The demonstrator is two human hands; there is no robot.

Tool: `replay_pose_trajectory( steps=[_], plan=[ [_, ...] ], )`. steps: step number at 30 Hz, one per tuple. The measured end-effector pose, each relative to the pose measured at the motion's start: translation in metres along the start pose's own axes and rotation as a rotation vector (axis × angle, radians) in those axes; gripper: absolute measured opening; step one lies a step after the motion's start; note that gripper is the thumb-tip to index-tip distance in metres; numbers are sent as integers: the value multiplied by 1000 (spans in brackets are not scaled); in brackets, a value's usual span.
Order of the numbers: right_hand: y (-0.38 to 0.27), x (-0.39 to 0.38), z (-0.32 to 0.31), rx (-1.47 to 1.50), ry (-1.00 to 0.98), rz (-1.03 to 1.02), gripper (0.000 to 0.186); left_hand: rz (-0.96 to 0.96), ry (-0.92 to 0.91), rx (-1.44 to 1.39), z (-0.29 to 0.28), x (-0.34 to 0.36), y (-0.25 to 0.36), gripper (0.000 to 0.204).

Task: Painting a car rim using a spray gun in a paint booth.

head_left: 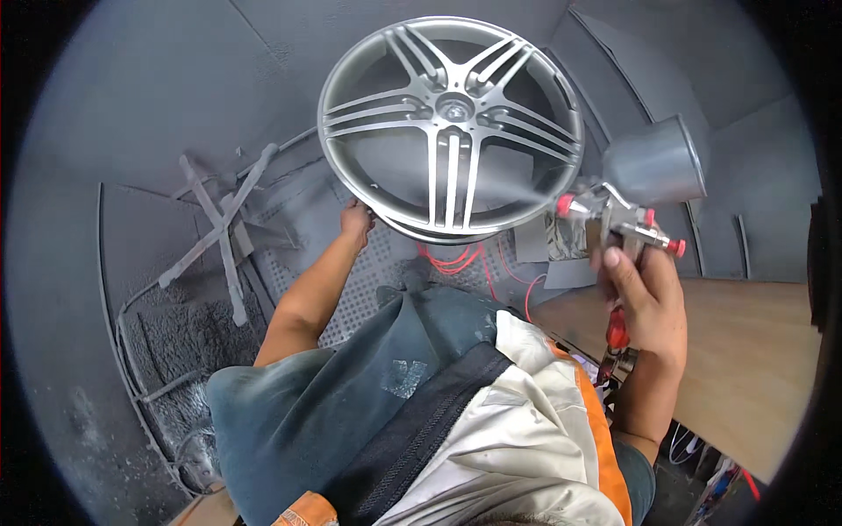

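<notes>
A silver multi-spoke alloy wheel rim [453, 184] fills the upper middle, its face turned toward me. My left hand [357, 221] is closed at the rim's lower left edge, with the fingers partly hidden behind it. In my right hand [645, 294] is a spray gun [618, 217] with red knobs and a grey metal cup [653, 162] on top. Its red nozzle points left at the rim's lower right side. A pale mist [513, 186] streams from the nozzle across the lower spokes.
A grey cross-shaped stand [224, 219] is at the left, above a dark crumpled surface [189, 342]. Red hose [452, 260] lies on the perforated floor [351, 289] below the rim. A wooden board [737, 359] is at the right. Grey booth walls [175, 96] surround me.
</notes>
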State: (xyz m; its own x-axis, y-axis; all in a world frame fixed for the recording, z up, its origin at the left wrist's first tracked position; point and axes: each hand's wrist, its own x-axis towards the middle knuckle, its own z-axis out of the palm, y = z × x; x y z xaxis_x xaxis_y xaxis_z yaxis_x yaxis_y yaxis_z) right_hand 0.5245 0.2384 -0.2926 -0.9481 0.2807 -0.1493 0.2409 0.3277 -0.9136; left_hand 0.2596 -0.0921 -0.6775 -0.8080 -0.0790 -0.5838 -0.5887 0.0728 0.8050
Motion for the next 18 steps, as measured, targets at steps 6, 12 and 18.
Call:
replay_pose_trajectory(
  steps=[6, 12, 18],
  plan=[
    [-36, 10, 36, 196, -200, -182, 16, 22, 41, 8, -7, 14, 1, 25],
    [-33, 36, 38, -167, -73, -308, 20, 55, 23, -80, 3, -19, 7, 29],
    [-19, 47, 21, -290, 115, -265, 16, 26, 13, -191, 13, -38, -15, 27]
  ],
)
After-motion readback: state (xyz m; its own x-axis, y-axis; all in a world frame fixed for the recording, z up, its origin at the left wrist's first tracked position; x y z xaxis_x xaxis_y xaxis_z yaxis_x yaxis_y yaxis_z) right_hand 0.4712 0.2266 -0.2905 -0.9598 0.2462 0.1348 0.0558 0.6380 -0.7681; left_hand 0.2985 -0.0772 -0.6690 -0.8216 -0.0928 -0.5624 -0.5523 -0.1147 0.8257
